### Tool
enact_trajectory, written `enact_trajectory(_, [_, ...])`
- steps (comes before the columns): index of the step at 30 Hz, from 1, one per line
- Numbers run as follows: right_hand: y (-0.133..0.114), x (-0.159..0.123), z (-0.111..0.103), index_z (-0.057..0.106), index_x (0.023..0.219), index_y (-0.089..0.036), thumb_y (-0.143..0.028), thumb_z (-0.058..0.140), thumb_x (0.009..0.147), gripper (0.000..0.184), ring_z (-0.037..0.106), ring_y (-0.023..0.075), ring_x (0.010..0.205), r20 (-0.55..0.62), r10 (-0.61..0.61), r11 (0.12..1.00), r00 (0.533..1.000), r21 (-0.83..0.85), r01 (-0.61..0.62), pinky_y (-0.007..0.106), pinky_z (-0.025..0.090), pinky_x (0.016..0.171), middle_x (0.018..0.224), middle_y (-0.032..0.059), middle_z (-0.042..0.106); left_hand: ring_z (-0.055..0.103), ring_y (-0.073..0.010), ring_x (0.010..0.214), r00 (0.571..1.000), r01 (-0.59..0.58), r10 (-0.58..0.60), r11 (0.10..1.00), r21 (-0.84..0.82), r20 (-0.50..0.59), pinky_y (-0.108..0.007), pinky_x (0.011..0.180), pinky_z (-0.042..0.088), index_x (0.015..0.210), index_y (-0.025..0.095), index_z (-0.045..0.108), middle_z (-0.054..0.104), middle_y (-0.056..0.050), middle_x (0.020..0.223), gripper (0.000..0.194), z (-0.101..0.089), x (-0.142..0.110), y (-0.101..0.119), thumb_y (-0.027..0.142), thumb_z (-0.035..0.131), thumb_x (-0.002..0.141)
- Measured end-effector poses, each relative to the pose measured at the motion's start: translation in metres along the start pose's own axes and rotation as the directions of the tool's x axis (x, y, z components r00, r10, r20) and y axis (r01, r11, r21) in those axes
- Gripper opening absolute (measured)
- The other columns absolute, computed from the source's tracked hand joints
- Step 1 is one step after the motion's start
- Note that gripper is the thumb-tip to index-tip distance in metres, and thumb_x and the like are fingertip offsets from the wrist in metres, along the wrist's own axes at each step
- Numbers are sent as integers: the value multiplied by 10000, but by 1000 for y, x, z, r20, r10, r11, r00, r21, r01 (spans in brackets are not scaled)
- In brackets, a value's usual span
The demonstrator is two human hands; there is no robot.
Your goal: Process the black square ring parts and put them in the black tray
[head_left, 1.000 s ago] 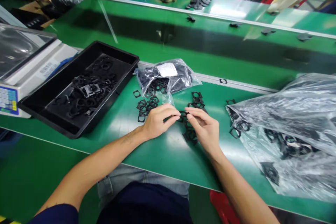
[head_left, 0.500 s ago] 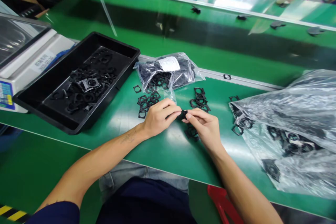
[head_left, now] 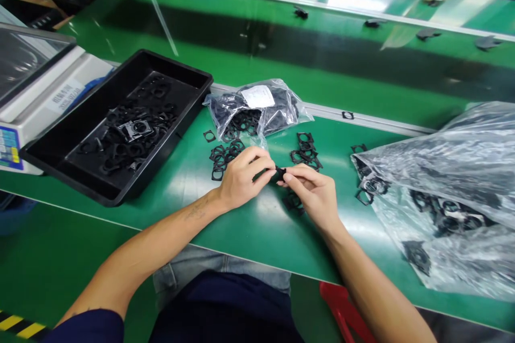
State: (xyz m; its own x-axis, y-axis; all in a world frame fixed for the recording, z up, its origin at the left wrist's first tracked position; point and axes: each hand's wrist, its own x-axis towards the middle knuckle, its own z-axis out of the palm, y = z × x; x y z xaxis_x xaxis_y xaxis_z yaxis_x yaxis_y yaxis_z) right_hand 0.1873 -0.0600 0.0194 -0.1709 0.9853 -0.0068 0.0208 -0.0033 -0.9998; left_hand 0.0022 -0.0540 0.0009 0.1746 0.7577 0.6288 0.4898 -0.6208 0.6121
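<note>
1. Between the left hand [head_left: 246, 178] and the right hand [head_left: 316, 190], just above the green table [head_left: 193, 214], there is a small black part [head_left: 279, 173]. The two hands are close together, and the fingertips of each pinch it from its own side.
2. Fingers cover most of the part, so I cannot tell if it is one piece or two pressed together. If the hands push unevenly, I think a thin piece could bend or crack.
3. Because the grip is only by fingertips, the part might slip. Then it could fall among the loose parts beneath the right hand, the left pile [head_left: 225, 156] or the right pile [head_left: 306, 150], and be confused with them, as they look similar.
4. Near the left hand lies the small bag [head_left: 286, 104], with parts spilling at its mouth. A careless push of the fingers could probably mix these with the left pile.
5. To the right, the big bag [head_left: 450, 163] also has parts at its opening; a tug on its plastic could scatter them.
6. On the metal rail [head_left: 390, 125], one single frame [head_left: 347, 115] lies apart, so it could easily be forgotten.
</note>
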Motion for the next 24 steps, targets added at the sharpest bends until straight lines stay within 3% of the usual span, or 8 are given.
enact_trajectory(5, [3, -1, 0, 783, 871, -238, -451, 822, 801, 228, 706, 157, 709, 10, -63, 997, 998, -32, 63, 304, 630, 724, 849, 21, 713, 675, -149, 892, 998, -69, 69, 996, -56, -2, -280, 841, 559, 899, 180, 644, 701, -48, 898, 84, 2, -1, -1, 172, 585, 959])
enact_trajectory(10, [2, -2, 0, 748, 808, -225, -389, 783, 845, 171, 654, 159, 692, -22, -210, 950, 977, -243, 198, 283, 581, 635, 787, 25, 694, 678, -139, 864, 995, -102, 100, 990, -102, -32, -273, 832, 561, 939, 183, 650, 709, -43, 899, 32, 3, -2, 0, 177, 619, 945])
enact_trajectory(16, [-4, -2, -2, 741, 841, -230, -245, 733, 886, 47, 650, 177, 714, -32, -414, 848, 910, -376, 373, 315, 551, 656, 793, 30, 716, 682, -140, 834, 996, 76, -84, 963, -259, -22, -264, 804, 558, 935, 169, 657, 715, -36, 869, 74, 1, -1, 2, 235, 676, 909])
enact_trajectory(20, [-5, -2, -2, 743, 847, -233, -213, 719, 893, 55, 660, 188, 712, 4, -474, 797, 881, -423, 431, 343, 555, 685, 789, 30, 734, 687, -125, 806, 969, 235, -247, 874, -425, 27, -237, 782, 564, 927, 164, 661, 718, -25, 861, 113, 3, -1, 2, 268, 694, 899])
enact_trajectory(24, [-4, -2, -2, 755, 869, -243, -193, 715, 892, 68, 671, 192, 722, 20, -507, 768, 862, -444, 462, 349, 558, 685, 805, 29, 749, 671, -126, 783, 942, 320, -323, 792, -520, 87, -241, 769, 559, 854, 158, 665, 704, -21, 816, 169, 4, 1, -1, 317, 716, 883])
